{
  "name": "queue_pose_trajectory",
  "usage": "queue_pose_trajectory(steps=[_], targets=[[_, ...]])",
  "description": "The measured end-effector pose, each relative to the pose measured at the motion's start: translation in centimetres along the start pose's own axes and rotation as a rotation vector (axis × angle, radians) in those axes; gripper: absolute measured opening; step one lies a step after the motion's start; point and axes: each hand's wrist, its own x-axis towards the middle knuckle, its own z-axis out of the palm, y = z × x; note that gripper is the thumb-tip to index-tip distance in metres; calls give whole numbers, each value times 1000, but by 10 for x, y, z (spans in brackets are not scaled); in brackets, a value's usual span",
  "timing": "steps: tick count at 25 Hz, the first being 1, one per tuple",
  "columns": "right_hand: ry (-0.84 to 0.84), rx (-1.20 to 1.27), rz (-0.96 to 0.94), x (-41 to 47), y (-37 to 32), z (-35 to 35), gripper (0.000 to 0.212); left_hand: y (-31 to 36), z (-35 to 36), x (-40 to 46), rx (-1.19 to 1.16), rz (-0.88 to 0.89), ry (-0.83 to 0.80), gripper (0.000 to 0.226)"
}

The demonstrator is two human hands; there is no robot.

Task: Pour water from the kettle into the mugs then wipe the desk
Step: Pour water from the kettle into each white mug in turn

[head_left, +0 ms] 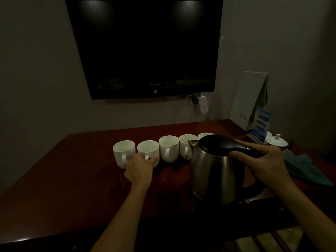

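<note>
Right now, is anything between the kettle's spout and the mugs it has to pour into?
Nothing visible does. The kettle, gripped by the right hand, has its spout right beside the fourth mug. The left hand holds the second mug, clear of the spout.

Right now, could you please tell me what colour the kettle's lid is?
Black lid, seen best in the head view.

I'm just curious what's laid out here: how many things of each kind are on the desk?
Mugs: 5, from to
Kettle: 1
Cloth: 1
Lid: 1
Blue card: 1
White stand: 1
Total: 10
</note>
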Motion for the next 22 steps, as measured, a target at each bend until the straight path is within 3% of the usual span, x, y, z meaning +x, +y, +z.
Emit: queue_pose_trajectory(steps=[12,18,22], targets=[[17,1,9,-2,0,2,44,7,1,-1,-108,-27,1,50],[39,0,-9,-3,-4,5,48,-13,-30,-20,-184,4,192,44],[58,14,-9,-4,-6,8,53,-38,-50,-8,-235,-122,231,80]])
